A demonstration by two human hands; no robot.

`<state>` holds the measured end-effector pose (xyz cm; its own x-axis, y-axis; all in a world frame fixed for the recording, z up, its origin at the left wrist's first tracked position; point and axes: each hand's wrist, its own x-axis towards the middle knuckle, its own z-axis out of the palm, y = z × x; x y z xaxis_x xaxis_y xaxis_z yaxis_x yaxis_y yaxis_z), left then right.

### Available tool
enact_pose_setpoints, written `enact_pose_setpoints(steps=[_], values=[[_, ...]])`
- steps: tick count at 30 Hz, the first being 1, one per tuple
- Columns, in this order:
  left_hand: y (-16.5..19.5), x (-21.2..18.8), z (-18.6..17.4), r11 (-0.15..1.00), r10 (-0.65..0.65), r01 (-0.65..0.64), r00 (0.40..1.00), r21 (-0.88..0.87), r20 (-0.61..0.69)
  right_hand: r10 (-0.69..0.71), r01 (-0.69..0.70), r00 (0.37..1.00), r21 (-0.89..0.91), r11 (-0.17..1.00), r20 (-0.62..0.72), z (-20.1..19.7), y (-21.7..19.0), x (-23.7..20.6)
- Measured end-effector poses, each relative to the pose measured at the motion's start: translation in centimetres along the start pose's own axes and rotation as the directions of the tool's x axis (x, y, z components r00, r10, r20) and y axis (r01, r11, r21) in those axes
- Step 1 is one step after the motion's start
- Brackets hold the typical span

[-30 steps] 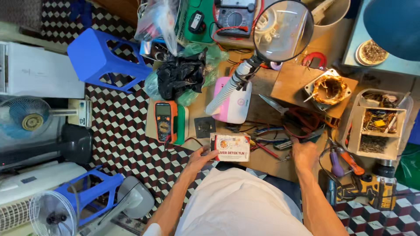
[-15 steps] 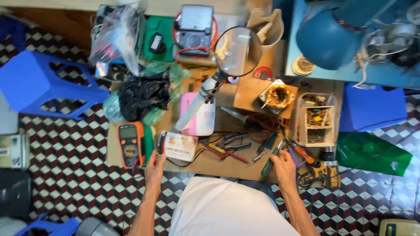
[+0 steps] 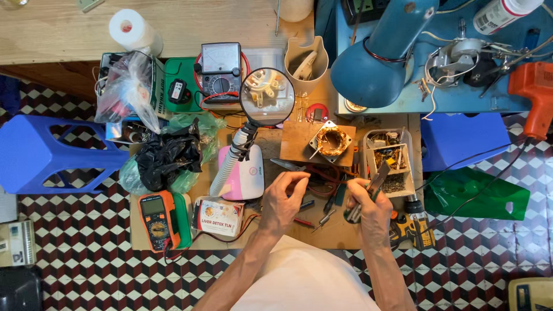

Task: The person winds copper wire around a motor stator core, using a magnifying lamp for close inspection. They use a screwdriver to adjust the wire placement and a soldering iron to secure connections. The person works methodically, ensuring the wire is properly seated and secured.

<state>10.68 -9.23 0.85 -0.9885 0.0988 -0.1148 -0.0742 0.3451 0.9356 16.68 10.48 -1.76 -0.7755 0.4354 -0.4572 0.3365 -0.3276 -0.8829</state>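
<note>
- Looking down from the head camera, I see my left hand point(image 3: 283, 198) curled over the low table point(image 3: 230, 242), fingertips pinched near the red and dark wires point(image 3: 315, 178); whether it actually grips a wire I cannot tell.
- My right hand point(image 3: 368, 207) is closed around a flat metal tool point(image 3: 377, 175) with a dark handle, its blade pointing up toward the small open parts box point(image 3: 387, 161).
- The copper coil point(image 3: 333, 141) sits on a wooden block point(image 3: 299, 144) just beyond both hands, apart from them.
- A magnifier on a bendy neck point(image 3: 266, 97) stands over its pink base point(image 3: 249, 175), to the left of the left hand.
- 2 meters are about: an orange multimeter point(image 3: 154, 220) at the left edge and an analogue meter point(image 3: 220, 70) further back. A small printed carton point(image 3: 218, 216) lies beside the orange one.
- Risk, as I judge it: the tool's blade sits close to the box, so a careless lift could tip small parts out.
- The wires tangle under both hands; tugging 1 could drag the coil off its block.
- Loose screwdrivers point(image 3: 322, 217) lie between the hands and could roll off the table if nudged.
</note>
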Motion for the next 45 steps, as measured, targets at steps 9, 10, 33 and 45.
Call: enact_pose_setpoints(steps=[9, 10, 33, 45], values=[[3.3, 2.1, 3.7, 0.921, 0.345, -0.349, 0.937, 0.175, 0.053, 0.011, 0.002, 0.998, 0.206, 0.979, -0.062, 2.5, -2.1, 2.9], [3.3, 2.3, 4.2, 0.92, 0.346, -0.353, 0.936, 0.173, 0.069, 0.024, -0.013, 0.998, 0.179, 0.984, -0.063, 2.4, -2.2, 3.2], [2.8, 4.8, 7.2, 0.997, 0.044, -0.047, 0.998, 0.061, 0.047, 0.032, -0.027, 0.996, -0.055, 0.998, 0.083, -0.2, -4.8, 4.8], [1.6, 4.6, 7.8, 0.969, 0.176, -0.18, 0.984, 0.167, 0.041, 0.168, -0.226, 0.905, 0.106, 0.968, 0.391, -0.7, -3.9, 3.0]])
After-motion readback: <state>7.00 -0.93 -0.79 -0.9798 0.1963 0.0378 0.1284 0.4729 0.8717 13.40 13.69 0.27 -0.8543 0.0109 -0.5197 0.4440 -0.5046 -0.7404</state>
